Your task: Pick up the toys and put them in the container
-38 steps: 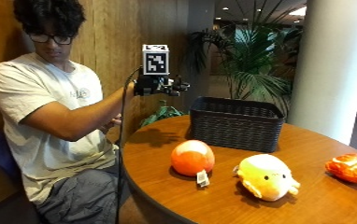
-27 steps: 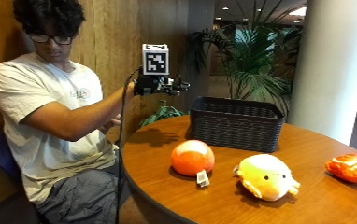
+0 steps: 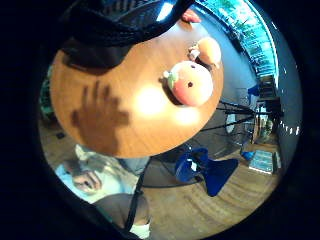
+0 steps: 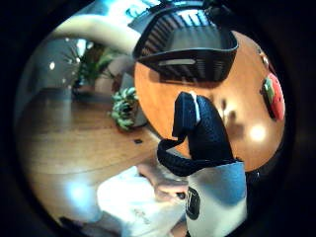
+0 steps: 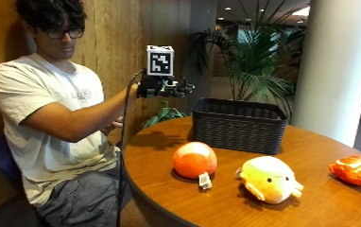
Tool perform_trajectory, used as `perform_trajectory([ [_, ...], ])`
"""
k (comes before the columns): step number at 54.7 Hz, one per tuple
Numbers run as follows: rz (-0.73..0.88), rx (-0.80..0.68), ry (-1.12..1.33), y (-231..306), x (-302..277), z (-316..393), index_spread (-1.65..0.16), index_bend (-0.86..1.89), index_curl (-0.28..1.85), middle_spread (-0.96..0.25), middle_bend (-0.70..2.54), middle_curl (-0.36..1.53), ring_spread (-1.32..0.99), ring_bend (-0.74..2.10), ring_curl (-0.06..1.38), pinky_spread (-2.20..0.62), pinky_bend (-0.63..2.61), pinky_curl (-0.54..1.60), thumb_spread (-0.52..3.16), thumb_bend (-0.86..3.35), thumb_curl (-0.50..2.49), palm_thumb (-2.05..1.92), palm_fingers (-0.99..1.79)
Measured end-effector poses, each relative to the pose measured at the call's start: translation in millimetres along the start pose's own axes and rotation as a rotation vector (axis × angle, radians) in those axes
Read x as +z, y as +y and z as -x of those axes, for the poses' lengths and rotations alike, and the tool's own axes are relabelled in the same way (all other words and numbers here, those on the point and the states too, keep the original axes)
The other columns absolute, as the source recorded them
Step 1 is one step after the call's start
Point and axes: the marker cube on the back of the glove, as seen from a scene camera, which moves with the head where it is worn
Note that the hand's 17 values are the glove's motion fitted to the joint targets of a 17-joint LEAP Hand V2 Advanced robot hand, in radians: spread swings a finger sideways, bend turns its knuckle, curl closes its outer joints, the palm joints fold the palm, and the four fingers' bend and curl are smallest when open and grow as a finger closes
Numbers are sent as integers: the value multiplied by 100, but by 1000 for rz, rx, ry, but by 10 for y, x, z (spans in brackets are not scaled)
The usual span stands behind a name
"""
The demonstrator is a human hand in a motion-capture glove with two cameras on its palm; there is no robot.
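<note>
1. Nothing has shifted: right hand (image 5: 161, 88) still hovers above the tabletop (image 5: 168, 198), fingers (image 5: 182, 88) spread, empty
2. Peach toy (image 5: 194, 159), yellow toy (image 5: 268, 178), red toy (image 5: 354, 169) lie outside the container (image 5: 238, 124); no pickup started

Orange round plush (image 5: 194, 160), yellow plush (image 5: 270, 178), red-orange plush (image 5: 355, 169) lie on table, apart; black wicker basket (image 5: 238, 125) upright behind.

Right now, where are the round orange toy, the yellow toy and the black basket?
round orange plush toy (image 5: 194, 159): outside view, middle of its round body.
yellow plush toy (image 5: 267, 178): outside view, centre of its body, above the face.
black wicker basket (image 5: 238, 127): outside view, middle of its front wall.
</note>
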Motion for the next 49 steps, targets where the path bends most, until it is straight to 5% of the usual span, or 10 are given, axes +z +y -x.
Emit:
perform_trajectory([
  [13,-3,7,57,-50,-20,-373,-28,20,34,-5,13,19,-5,19,14,-3,74,31,155,13,25,8,-13],
  [27,59,266,25,-351,315,-1433,-27,10,28,-5,12,18,-4,19,19,-3,81,34,150,12,29,13,-22],
  [32,120,185,191,-416,518,-1832,-27,5,24,-4,7,17,-4,18,20,-3,88,37,145,10,30,14,-34],
  [49,281,296,45,-684,1034,-2137,-27,1,14,1,5,14,-2,17,23,0,100,40,136,3,32,15,-45],
])
